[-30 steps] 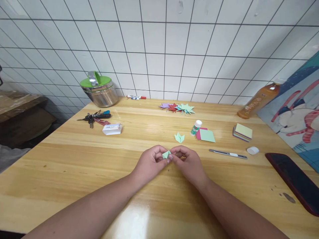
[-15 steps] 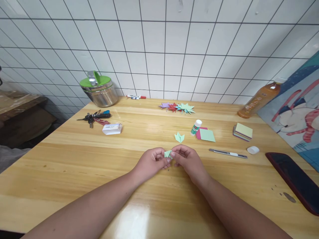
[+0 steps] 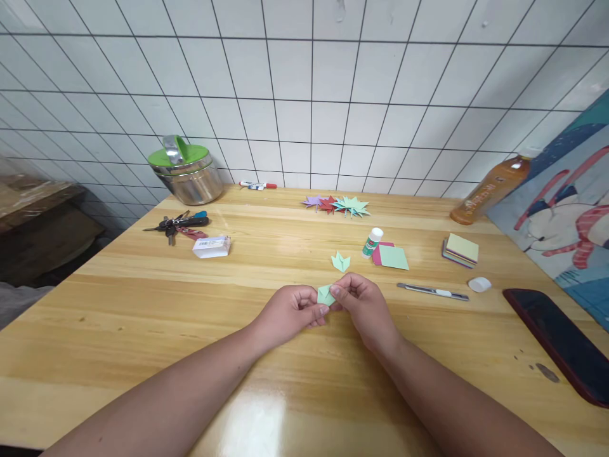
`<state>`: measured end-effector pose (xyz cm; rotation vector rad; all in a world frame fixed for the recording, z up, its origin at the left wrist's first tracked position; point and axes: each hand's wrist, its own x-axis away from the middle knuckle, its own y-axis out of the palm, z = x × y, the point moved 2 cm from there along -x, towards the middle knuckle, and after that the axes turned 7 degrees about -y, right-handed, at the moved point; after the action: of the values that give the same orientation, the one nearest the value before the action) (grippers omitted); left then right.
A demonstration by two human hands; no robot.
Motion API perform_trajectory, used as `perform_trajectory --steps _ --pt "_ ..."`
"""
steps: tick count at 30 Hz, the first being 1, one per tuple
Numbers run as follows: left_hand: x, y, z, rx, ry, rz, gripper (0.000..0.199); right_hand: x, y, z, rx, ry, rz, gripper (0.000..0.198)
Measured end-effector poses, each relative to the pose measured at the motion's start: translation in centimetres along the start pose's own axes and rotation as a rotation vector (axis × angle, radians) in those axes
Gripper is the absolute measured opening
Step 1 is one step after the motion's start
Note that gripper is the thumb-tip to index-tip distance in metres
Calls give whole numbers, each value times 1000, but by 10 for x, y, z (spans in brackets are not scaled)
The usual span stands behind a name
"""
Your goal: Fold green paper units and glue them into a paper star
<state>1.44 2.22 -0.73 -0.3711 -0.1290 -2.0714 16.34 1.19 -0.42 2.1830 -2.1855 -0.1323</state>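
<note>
A small folded piece of light green paper [image 3: 325, 296] is held just above the table between both hands. My left hand [image 3: 297, 309] pinches its left and lower edge between thumb and fingers. On the other side, my right hand [image 3: 359, 301] grips its upper right part, the thumb pressed on the paper's face. Just beyond the hands lies a pointed, folded light green paper piece [image 3: 340, 262]. A glue stick [image 3: 372, 243] with a white cap stands behind and to the right, beside flat green paper squares [image 3: 394, 257] with a pink sheet under them.
Folded paper stars [image 3: 352, 205] lie near the tiled wall. To the right are a utility knife [image 3: 432, 291], a white cap [image 3: 479, 284], a paper stack [image 3: 461, 249], a phone [image 3: 556, 343] and a bottle [image 3: 490, 190]. Leftward sit a white box [image 3: 212, 247], keys [image 3: 176, 222] and a steel pot [image 3: 190, 181].
The folded paper has turned between my fingers and shows more of its face. My right hand has shifted slightly right, and the whole view has moved a little.
</note>
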Motion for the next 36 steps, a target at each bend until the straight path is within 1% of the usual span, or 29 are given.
perform_trajectory --steps 3,6,8,13,18,23,27,31,34,36 --pt "1 -1 0 -5 3 2 27 -2 -1 0 -2 29 -15 29" --pt "1 -2 -3 12 -2 -11 28 -3 -2 1 14 93 -81 30" --pt "0 -3 -4 31 -4 -13 28 -3 -3 0 31 108 -126 30" --pt "-2 -6 -4 77 -1 -29 26 -2 -3 -2 110 55 -175 32" --pt "-2 -5 -4 78 3 -18 26 -2 -3 1 188 28 -166 23" --pt "-1 -5 -4 96 38 2 28 -1 0 -1 271 -57 -145 20" --pt "-1 -7 -2 101 24 13 28 1 2 -1 294 -48 -164 20" --pt "0 -6 -1 37 23 0 27 1 3 1 288 -53 -214 13" --pt "2 -3 -3 -85 38 2 28 0 2 0 347 -77 -204 12" --pt "3 -3 -4 -166 73 32 27 0 1 -1 402 -78 -185 14"
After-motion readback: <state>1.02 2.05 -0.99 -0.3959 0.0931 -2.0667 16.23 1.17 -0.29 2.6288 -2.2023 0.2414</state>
